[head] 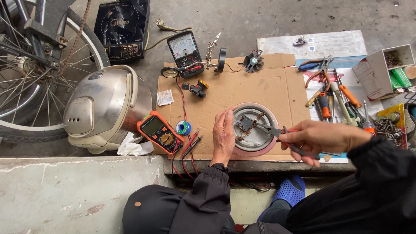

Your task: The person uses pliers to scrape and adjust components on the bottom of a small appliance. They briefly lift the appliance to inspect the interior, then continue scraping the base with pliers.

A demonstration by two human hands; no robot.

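A round metal heating plate (255, 129) with a pink rim lies on a sheet of cardboard (260, 86) spread over a concrete floor, in front of a seated person in dark sleeves. The left hand (224, 136) rests upright against the plate's left edge, fingers together and curved along the rim, steadying it. The right hand (318, 138) comes in from the right with its fingers clamped around the red handles of a pair of pliers (281, 132), whose tips reach onto the dark fitting at the plate's centre.

Just left of the hands, an orange digital meter (159, 132) lies with its red and black probes (190, 145) trailing off the cardboard's edge, beside a small spool of solder (183, 128). Farther up sit an analogue meter (185, 52), a small fan (253, 61) and a black-and-yellow clip (198, 89). To the right, screwdrivers and cutters (331, 97) are scattered near an open box (383, 69) and a tray of screws (390, 128). A rice cooker (104, 108) lies on its side at left, next to a bicycle wheel (30, 73) and an induction hob (122, 28).
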